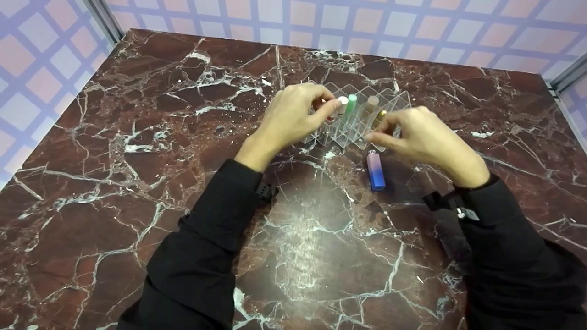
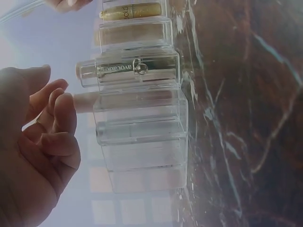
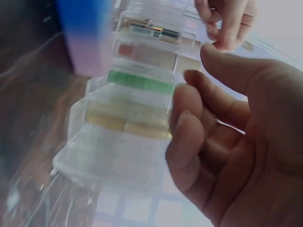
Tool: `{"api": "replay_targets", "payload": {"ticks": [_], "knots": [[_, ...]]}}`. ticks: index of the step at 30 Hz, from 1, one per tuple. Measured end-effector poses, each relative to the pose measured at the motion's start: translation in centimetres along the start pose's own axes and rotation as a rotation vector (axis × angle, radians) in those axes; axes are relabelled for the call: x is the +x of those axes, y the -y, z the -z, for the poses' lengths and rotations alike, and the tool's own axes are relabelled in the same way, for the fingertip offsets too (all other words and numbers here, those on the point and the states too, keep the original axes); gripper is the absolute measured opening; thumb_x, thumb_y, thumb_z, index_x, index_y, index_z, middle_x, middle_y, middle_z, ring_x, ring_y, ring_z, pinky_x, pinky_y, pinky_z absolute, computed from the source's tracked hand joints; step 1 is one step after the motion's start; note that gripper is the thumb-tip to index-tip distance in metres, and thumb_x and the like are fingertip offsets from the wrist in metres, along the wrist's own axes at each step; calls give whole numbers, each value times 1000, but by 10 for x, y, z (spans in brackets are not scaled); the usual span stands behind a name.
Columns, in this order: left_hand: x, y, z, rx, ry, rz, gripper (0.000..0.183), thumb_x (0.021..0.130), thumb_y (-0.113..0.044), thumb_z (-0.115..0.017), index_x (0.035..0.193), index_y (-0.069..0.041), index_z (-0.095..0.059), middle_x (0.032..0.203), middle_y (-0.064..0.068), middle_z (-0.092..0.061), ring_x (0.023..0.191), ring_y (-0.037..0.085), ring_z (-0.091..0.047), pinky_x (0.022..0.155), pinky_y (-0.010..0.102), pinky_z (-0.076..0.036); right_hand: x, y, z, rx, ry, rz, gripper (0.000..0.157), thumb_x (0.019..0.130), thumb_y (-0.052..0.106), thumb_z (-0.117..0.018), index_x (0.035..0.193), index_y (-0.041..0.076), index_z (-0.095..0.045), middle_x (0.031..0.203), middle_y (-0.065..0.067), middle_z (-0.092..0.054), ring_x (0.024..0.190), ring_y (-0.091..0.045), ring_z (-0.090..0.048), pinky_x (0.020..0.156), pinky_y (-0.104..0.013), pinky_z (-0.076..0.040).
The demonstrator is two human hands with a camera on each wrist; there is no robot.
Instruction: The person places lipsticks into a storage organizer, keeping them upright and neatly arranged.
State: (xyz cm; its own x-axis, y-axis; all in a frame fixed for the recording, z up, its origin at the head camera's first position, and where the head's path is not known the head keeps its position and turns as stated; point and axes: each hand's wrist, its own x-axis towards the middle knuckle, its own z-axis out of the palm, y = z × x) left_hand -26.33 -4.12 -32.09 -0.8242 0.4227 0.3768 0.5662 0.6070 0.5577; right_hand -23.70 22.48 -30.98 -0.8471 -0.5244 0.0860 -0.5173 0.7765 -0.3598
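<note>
A clear plastic lipstick organizer (image 1: 341, 135) with diamond-shaped compartments stands toward the back of the table, several cosmetic tubes upright in it. Among them are a white-capped tube (image 1: 343, 101), a green tube (image 1: 351, 103), a brown-capped tube (image 1: 372, 101) and a gold tube (image 2: 132, 12). My left hand (image 1: 298, 110) hovers at the organizer's left side, fingertips close to the white cap; in the left wrist view its fingers are loosely bent and grip nothing. Beside the front right corner, my right hand (image 1: 419, 135) is raised, with thumb and fingers apart and nothing between them.
A slim box-shaped item (image 1: 376, 170), fading from pink to blue, lies in front of the organizer, below the right hand. The tabletop (image 1: 137, 220) is dark red marble pattern with white veins. A checked wall panel (image 1: 367, 27) rises behind it.
</note>
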Motion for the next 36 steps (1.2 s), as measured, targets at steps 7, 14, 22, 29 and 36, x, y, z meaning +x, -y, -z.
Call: {"api": "replay_targets", "payload": {"ticks": [7,14,22,29,36], "knots": [[-1,-6,-2,-5,14,-39,28,102,-37,-62,96,-12,-73,79,-3,-66,61,9,-50,58,22,-42,-21,-8,-5,-27,106,-8,42,95,53,-66,83,14,-76,68,3,-68,47,-10,-55,49,-28,-49],[-2,-8,-6,19,101,-48,32,101,-41,-62,92,-12,-73,70,-4,-61,53,8,-38,50,21,-30,-33,-9,-15,-59,186,-37,52,94,63,-60,66,20,-69,51,11,-55,40,-9,-49,42,-28,-44],[-3,-11,-8,52,225,-45,32,100,-41,-64,90,-12,-75,73,-3,-66,52,8,-41,51,21,-35,-34,-5,-27,-101,204,-35,63,92,68,-59,53,20,-46,45,11,-39,39,-7,-37,41,-26,-33],[-5,-10,-12,63,350,-24,34,100,-40,-64,84,-12,-74,69,-3,-64,53,8,-45,55,23,-39,-34,-5,-31,-115,210,-29,64,90,72,-57,53,20,-49,45,11,-42,39,-7,-39,40,-28,-35],[-6,-10,-13,85,454,16,36,99,-40,-67,80,-10,-74,70,-3,-64,57,9,-49,59,25,-42,-35,-3,-32,-97,244,-25,64,90,71,-58,52,20,-50,44,12,-41,39,-5,-37,40,-27,-34]]}}
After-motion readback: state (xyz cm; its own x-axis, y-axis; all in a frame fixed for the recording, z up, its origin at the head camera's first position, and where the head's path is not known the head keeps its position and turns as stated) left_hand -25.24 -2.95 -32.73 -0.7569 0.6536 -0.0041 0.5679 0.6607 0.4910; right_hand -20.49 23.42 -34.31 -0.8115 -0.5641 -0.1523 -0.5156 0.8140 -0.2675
